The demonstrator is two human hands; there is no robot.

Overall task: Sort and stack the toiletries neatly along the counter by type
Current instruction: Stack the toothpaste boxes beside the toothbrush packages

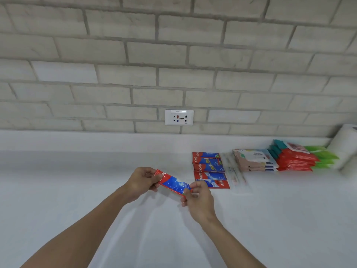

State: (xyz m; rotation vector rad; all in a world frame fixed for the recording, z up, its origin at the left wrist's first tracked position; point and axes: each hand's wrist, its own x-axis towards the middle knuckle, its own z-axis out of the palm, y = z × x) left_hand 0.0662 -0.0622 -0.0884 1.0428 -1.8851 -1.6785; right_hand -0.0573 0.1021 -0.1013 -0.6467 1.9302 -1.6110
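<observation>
A red and blue toothpaste sachet (173,183) is held above the white counter (77,190) between both hands. My left hand (140,181) pinches its red end and my right hand (199,198) pinches its other end. To the right, several matching toothpaste sachets (209,170) lie in a tidy group. Beside them are clear flat packets (233,173), then a stack of pale tissue packs (255,160), then a stack of red wet-wipe packs (295,158) with teal and green packs behind.
A white paper roll (345,147) stands at the far right against the brick wall. A wall socket (179,117) sits above the counter's raised back ledge (96,140).
</observation>
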